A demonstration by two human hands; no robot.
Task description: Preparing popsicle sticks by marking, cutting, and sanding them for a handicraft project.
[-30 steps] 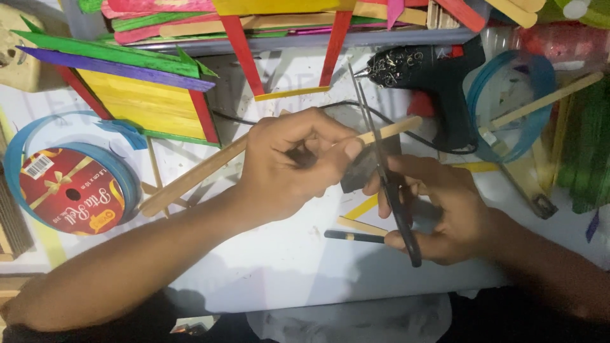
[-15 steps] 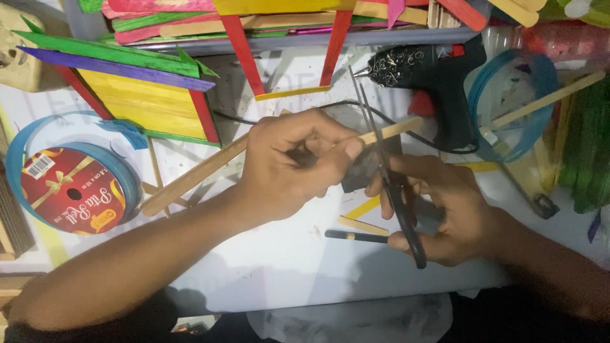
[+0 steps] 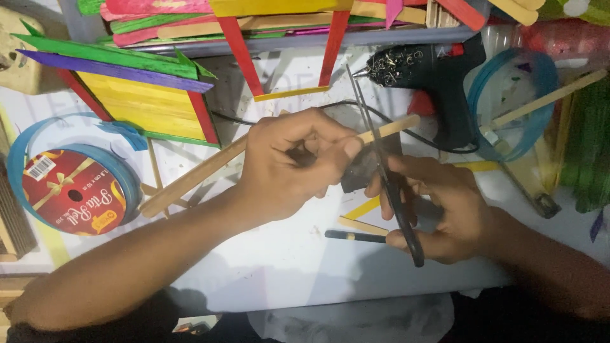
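Observation:
My left hand grips a long plain wooden stick that runs from the lower left up to the right, its free end sticking out past my fingers. My right hand holds black-handled scissors, blades pointing up and away, with the stick's end lying between or against the blades. A dark grey scrap sits under the two hands.
A black glue gun lies behind the hands with its cord trailing left. A blue ribbon spool with a red label sits left. A painted stick frame, loose coloured sticks, short yellow pieces and a pencil lie around.

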